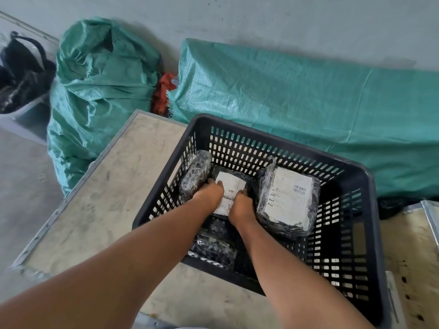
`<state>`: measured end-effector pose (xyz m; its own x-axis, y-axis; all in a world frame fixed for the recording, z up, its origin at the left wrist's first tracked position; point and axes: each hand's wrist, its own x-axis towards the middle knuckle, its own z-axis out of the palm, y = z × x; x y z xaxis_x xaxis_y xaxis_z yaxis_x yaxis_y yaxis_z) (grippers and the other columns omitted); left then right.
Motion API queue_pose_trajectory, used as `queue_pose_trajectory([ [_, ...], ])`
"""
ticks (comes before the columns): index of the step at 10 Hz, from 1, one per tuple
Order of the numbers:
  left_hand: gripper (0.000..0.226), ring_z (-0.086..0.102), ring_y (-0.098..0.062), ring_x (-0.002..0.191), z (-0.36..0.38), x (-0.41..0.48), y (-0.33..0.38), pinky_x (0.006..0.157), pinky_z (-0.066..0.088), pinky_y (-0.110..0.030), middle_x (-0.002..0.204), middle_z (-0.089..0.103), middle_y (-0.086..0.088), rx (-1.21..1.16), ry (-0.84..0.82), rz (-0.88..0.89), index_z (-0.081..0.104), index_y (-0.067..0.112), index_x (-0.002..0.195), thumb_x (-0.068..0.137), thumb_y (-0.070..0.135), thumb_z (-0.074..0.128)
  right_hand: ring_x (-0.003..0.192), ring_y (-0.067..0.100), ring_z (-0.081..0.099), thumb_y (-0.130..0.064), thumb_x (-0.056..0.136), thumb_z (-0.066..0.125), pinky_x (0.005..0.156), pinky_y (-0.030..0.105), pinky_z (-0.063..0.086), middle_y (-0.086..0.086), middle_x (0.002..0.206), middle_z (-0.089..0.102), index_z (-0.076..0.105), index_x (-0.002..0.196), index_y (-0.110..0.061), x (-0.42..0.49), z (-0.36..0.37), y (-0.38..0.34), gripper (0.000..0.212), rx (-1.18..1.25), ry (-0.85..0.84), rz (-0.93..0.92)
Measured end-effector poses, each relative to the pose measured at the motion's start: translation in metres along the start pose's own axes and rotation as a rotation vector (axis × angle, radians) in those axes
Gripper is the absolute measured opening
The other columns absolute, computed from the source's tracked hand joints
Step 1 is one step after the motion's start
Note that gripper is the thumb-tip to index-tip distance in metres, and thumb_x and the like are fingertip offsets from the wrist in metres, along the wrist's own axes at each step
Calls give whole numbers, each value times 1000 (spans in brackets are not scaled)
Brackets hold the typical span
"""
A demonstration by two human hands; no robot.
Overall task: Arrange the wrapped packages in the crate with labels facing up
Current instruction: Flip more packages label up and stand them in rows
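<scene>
Green sacks (297, 96) fill the upper frame. Inside the black crate (370, 186), centre frame, left hand (209, 194) and right hand (241, 207) grip 1 label-up package (229, 186), wedged between 2 wrapped packages (287, 198).

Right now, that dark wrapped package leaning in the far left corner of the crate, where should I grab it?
Take the leaning package by its two long edges near the upper end, coming straight down from above. It stands tilted against the crate wall with no label showing, so its top end is free, while the left hand and the labelled middle package crowd its lower end.
</scene>
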<state>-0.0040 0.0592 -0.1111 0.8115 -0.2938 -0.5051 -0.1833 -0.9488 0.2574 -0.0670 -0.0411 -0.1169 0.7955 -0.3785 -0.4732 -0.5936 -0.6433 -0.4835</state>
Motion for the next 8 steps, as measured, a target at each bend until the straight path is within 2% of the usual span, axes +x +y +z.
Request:
queue_pose_trajectory([
  [1,59,66,-43,110,1,6,2,80,57,-45,151,32,-41,26,39,-17,30,-12,150,95,-12,51,130,39,50,-4,112,30,72,-4,25,29,143,51,44,145,10,-2,-1,3,38,-24,49,-22],
  [2,41,70,-37,98,-8,-3,4,73,59,-44,134,55,-31,75,-28,-4,58,-6,132,91,-10,59,127,39,52,-2,111,33,57,-9,30,29,142,53,45,144,10,-6,-1,-1,37,75,17,30],
  [3,36,70,-36,100,-12,-6,3,79,60,-44,127,61,-27,182,-79,85,61,-4,126,91,-9,58,111,33,62,10,103,42,66,7,46,23,131,59,44,145,7,-8,-3,0,42,57,17,47],
  [4,48,61,-37,117,-16,-5,-3,95,52,-42,139,54,-28,88,-149,125,49,-2,139,94,7,64,106,31,64,18,94,46,85,34,55,21,128,60,48,141,5,-8,-5,1,49,23,11,-3],
  [5,92,48,-35,135,-35,-14,-9,108,44,-43,157,37,-20,-54,-215,216,25,12,158,85,28,80,121,32,60,12,94,55,99,34,51,20,140,55,48,146,2,-7,-9,2,54,-31,-35,-58],
  [6,93,29,-33,149,-64,-30,-11,118,24,-45,164,27,-13,-148,-92,318,22,17,160,88,39,75,145,30,42,6,95,64,117,29,36,15,165,31,32,161,-6,-7,-13,2,74,-44,-107,-76],
  [7,77,40,-25,144,-94,-55,-18,113,31,-38,160,38,-6,-335,100,410,36,26,156,90,45,71,146,26,41,-8,97,70,118,26,30,14,163,37,30,161,-5,-13,-17,1,75,27,-149,-119],
  [8,53,60,-7,123,-115,-86,-41,102,51,-34,138,63,11,-649,273,462,55,42,140,89,42,71,145,27,42,-10,100,67,119,39,35,14,161,41,29,162,-9,-18,-22,-4,72,201,-101,-182],
])
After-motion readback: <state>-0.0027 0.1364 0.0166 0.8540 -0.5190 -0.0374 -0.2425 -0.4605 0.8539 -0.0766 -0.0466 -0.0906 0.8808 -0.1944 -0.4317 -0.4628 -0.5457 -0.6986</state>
